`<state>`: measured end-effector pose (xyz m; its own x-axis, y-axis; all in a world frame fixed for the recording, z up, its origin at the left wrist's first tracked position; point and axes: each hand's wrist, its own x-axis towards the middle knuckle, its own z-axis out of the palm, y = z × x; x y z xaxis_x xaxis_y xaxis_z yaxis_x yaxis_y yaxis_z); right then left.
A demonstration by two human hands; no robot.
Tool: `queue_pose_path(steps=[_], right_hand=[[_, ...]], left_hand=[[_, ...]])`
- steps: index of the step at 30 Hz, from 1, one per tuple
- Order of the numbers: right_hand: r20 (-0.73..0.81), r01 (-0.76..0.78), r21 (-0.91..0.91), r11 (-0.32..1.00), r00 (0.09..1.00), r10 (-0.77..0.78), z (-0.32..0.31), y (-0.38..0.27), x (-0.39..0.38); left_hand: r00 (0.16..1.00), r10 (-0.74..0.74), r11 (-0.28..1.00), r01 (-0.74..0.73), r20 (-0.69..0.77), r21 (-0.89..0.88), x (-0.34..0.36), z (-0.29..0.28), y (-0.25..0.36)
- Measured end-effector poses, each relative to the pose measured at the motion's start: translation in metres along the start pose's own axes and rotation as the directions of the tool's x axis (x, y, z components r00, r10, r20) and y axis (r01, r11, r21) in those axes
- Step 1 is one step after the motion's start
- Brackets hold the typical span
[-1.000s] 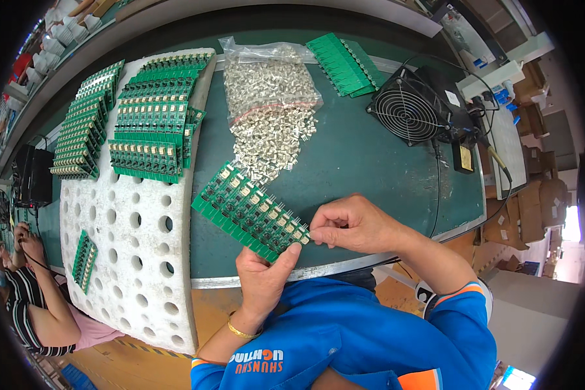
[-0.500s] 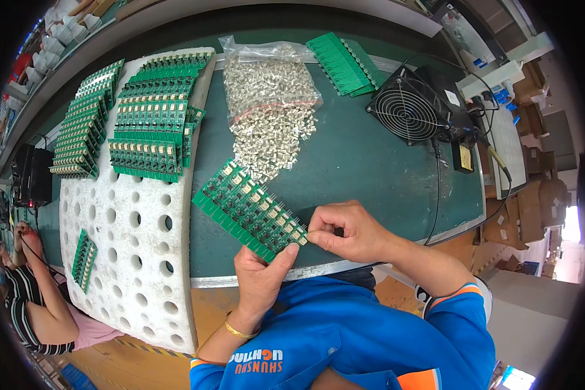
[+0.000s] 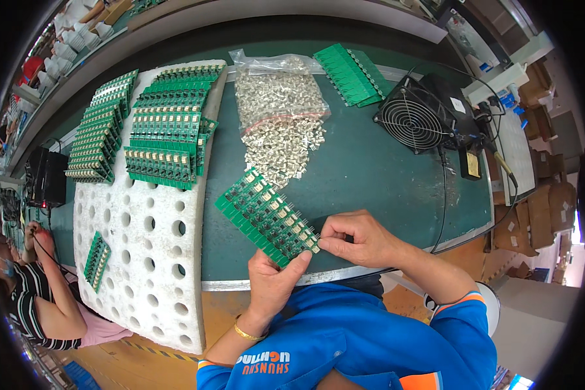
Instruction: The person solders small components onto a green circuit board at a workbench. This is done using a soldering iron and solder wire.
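Bright, fairly even light on green bench (image 3: 370, 179), white glare far right, bent edges, black corners

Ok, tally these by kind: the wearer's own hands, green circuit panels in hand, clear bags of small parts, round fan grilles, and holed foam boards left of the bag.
Own hands: 2, left hand and right hand
Held circuit panel: 1
Clear bag: 1
Round fan grille: 1
Holed foam board: 1
Total: 6
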<state>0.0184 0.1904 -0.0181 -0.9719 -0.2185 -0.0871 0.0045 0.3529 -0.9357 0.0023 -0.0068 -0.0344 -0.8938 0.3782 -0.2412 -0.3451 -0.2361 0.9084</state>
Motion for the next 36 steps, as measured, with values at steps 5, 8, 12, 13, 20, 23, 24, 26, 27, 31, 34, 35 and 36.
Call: queue_pose_path(steps=[5, 8, 12, 13, 20, 23, 24, 26, 27, 31, 34, 35, 36], right_hand=[[-0.035, 0.033, -0.038, 0.999, 0.999, -0.035, 0.006, -0.003, -0.002], [-0.053, 0.08, -0.062, 0.995, 0.995, -0.083, 0.011, 0.0, -0.003], [-0.081, 0.085, -0.069, 0.994, 0.993, -0.09, 0.015, 0.0, -0.006], [-0.083, 0.063, -0.057, 0.996, 0.994, -0.068, 0.015, 0.001, -0.007], [-0.044, -0.008, 0.015, 1.0, 0.999, 0.009, 0.001, -0.004, -0.012], [-0.153, -0.038, 0.114, 0.993, 0.987, 0.056, -0.008, -0.002, -0.017], [-0.162, -0.04, 0.117, 0.992, 0.985, 0.059, -0.009, -0.002, -0.018], [-0.281, 0.074, -0.002, 0.997, 0.957, -0.072, -0.009, -0.004, -0.016], [-0.288, 0.078, -0.065, 0.995, 0.953, -0.093, -0.01, -0.003, -0.015], [-0.344, 0.153, 0.166, 0.974, 0.935, -0.088, -0.017, 0.008, -0.003], [-0.017, 0.082, 0.584, 0.807, 0.996, -0.088, -0.023, 0.027, 0.0], [-0.021, 0.063, 0.588, 0.806, 0.998, -0.063, -0.023, 0.023, -0.001], [-0.028, 0.07, 0.589, 0.805, 0.997, -0.067, -0.023, 0.024, -0.001]], left_hand=[[1.0, -0.028, 1.0, 0.028, 0.008, -0.005, 0.001, -0.002, 0.0], [1.0, -0.013, 1.0, 0.013, 0.017, 0.011, 0.0, -0.003, 0.0], [1.0, -0.01, 1.0, 0.009, 0.018, 0.026, 0.0, -0.003, -0.001], [1.0, -0.01, 0.999, 0.009, 0.024, 0.032, -0.001, -0.004, -0.002], [0.997, -0.076, 0.993, 0.077, 0.014, -0.092, 0.002, -0.001, 0.005], [0.965, -0.204, 0.943, 0.239, 0.166, -0.23, 0.003, -0.01, 0.013], [0.921, -0.27, 0.879, 0.355, 0.282, -0.317, 0.003, -0.01, 0.016], [0.902, -0.304, 0.873, 0.393, 0.306, -0.29, -0.002, -0.007, 0.016], [0.855, -0.341, 0.829, 0.469, 0.39, -0.304, -0.003, -0.006, 0.017], [0.7, -0.383, 0.634, 0.674, 0.602, -0.38, -0.01, -0.004, 0.007], [0.596, -0.293, 0.459, 0.774, 0.748, -0.437, -0.013, -0.003, -0.001], [0.581, -0.229, 0.348, 0.798, 0.781, -0.492, -0.014, -0.005, -0.007], [0.57, -0.161, 0.228, 0.815, 0.805, -0.532, -0.015, -0.006, -0.01]])
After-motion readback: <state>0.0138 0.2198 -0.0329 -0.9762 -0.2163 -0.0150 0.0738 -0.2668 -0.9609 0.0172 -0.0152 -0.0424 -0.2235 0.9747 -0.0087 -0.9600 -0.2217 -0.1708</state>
